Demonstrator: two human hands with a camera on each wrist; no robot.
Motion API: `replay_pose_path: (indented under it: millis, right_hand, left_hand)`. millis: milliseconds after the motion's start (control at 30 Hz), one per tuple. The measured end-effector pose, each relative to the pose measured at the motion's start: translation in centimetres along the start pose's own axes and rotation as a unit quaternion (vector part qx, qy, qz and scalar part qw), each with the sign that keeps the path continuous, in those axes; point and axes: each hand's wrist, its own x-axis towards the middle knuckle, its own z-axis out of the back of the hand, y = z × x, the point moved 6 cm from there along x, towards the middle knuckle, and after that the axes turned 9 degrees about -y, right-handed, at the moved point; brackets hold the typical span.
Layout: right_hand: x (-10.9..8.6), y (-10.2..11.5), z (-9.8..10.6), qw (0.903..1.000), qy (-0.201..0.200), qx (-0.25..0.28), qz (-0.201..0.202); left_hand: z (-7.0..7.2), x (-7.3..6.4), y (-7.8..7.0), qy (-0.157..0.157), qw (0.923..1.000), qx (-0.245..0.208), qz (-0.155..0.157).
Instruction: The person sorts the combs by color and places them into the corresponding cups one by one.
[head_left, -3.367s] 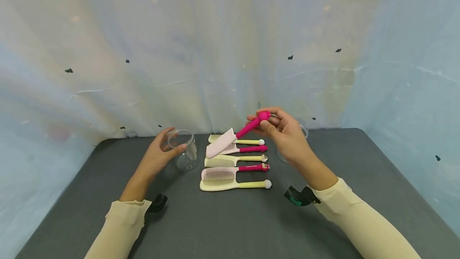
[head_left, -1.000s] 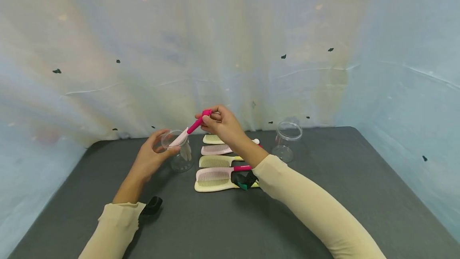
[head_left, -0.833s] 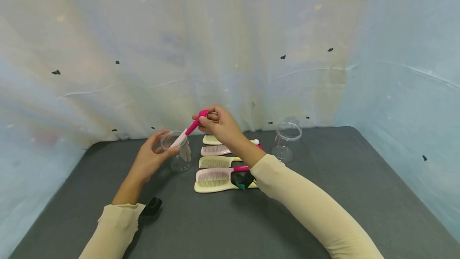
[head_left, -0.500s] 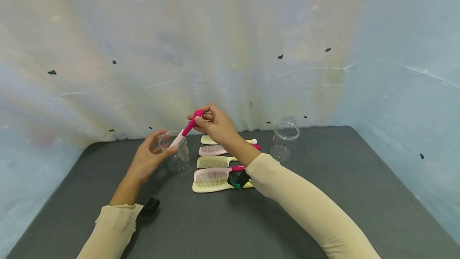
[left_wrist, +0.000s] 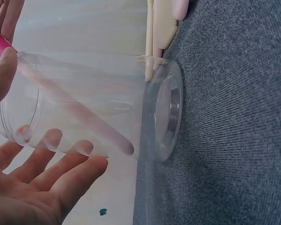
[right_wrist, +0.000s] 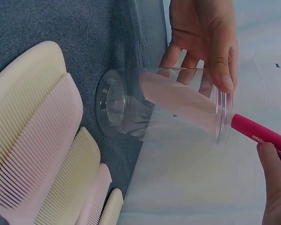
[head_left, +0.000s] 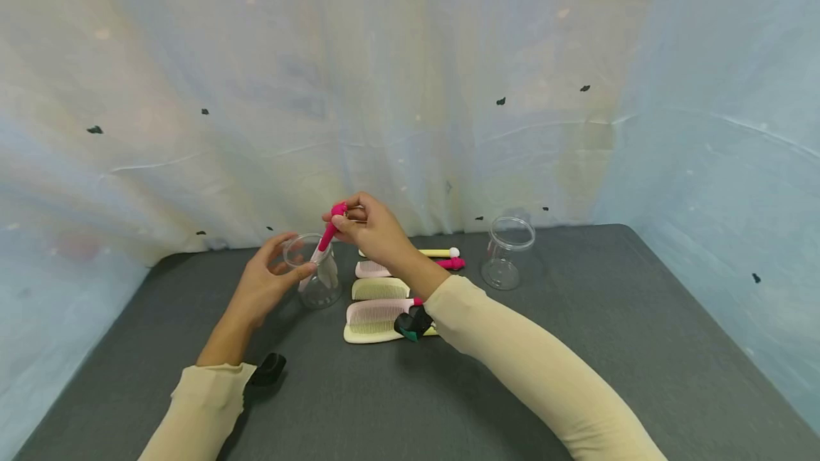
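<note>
My left hand (head_left: 265, 283) curls round a clear plastic jar (head_left: 322, 295) that stands on the dark table. Its thumb lies near the rim, with the fingers along the far side. My right hand (head_left: 374, 232) pinches the bright pink handle of a comb (head_left: 328, 235) near its knobbed end. The comb slants down through the jar's mouth. In the right wrist view its pale pink toothed head (right_wrist: 178, 101) is inside the jar, and the left wrist view shows the comb's tip (left_wrist: 124, 145) above the jar's bottom.
Several pale yellow and pink combs lie in a row right of the jar, among them a yellow comb (head_left: 381, 289) and a pink comb (head_left: 374, 311); my right forearm partly covers them. A second clear jar (head_left: 502, 274) stands farther right. A pale curtain (head_left: 410, 91) hangs behind the table.
My right hand has carried the pink comb leftward from above the row to the jar, then lowered its head inside and tipped it more upright. My left hand stays at the jar.
</note>
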Motion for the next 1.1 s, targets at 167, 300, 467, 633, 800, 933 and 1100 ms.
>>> replay_pose_path:
  millis: [167,300,467,633,800,933,1100]
  right_hand:
    - [0.1,-0.2,-0.2,1.0,-0.003,-0.006,-0.001]
    - [0.1,-0.6,-0.7,0.9997,-0.005,-0.025,0.004]
    - [-0.1,-1.2,-1.2,0.999,0.001,-0.046,0.001]
    - [-0.1,-1.3,-1.4,0.9992,0.007,-0.039,0.007]
    - [0.0,-1.3,-1.5,0.9994,0.012,-0.031,0.004]
    - [-0.3,-1.6,-0.8,0.9994,0.013,-0.03,-0.008]
    - [-0.8,-1.4,1.0,0.9992,0.022,-0.033,-0.009]
  left_hand:
    - [0.0,0.0,0.0,0.002,1.0,0.001,0.001]
    - [0.2,-0.1,0.0,0.0,1.0,0.002,0.002]
    - [0.1,-0.3,0.0,0.0,1.0,0.0,0.001]
    - [0.2,-0.2,0.1,-0.004,1.0,0.0,0.001]
    - [0.7,-0.2,0.2,-0.009,0.9999,0.003,0.005]
    - [0.7,-0.4,0.4,-0.007,0.9999,0.006,0.012]
    - [0.6,-0.1,0.7,-0.013,0.9997,0.008,0.016]
